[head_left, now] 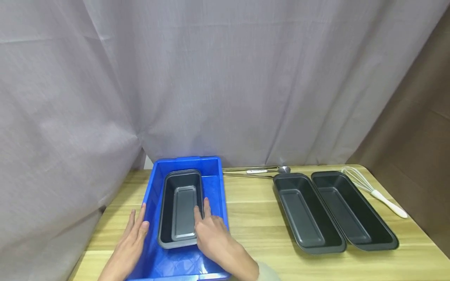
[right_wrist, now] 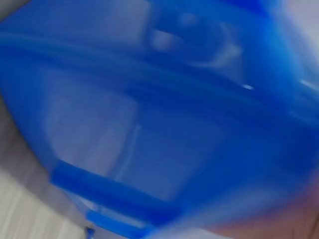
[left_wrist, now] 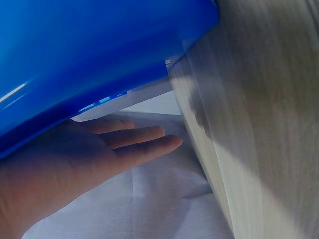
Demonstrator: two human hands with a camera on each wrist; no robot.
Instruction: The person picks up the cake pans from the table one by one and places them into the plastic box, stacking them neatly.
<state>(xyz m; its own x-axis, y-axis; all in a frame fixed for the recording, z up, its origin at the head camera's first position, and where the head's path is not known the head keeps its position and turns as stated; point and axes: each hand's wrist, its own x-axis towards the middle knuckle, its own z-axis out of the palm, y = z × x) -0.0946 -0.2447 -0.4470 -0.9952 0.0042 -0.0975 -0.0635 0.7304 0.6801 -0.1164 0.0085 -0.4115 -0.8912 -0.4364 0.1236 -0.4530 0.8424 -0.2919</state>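
A dark grey loaf pan (head_left: 183, 234) lies inside a blue plastic bin (head_left: 212, 160), toward its left wall. My right hand (head_left: 214, 236) is over the pan's right side, two fingers extended by the rim, one over the inside and one along the outer edge. The other right fingers are mostly hidden. In the blurred right wrist view, only a bit of the hand (right_wrist: 279, 224) shows beside the blue wall. My left hand (head_left: 131, 242) rests along the outside of the bin's left wall; the left wrist view shows its fingers (left_wrist: 144, 147) straight beneath the blue rim.
Two more dark loaf pans (head_left: 304, 218) (head_left: 355, 214) stand side by side on the wooden table (head_left: 253, 234) to the right. A whisk (head_left: 377, 193) with a white handle lies beyond them. Thin metal utensils (head_left: 260, 171) lie at the back, by the grey curtain (head_left: 246, 78).
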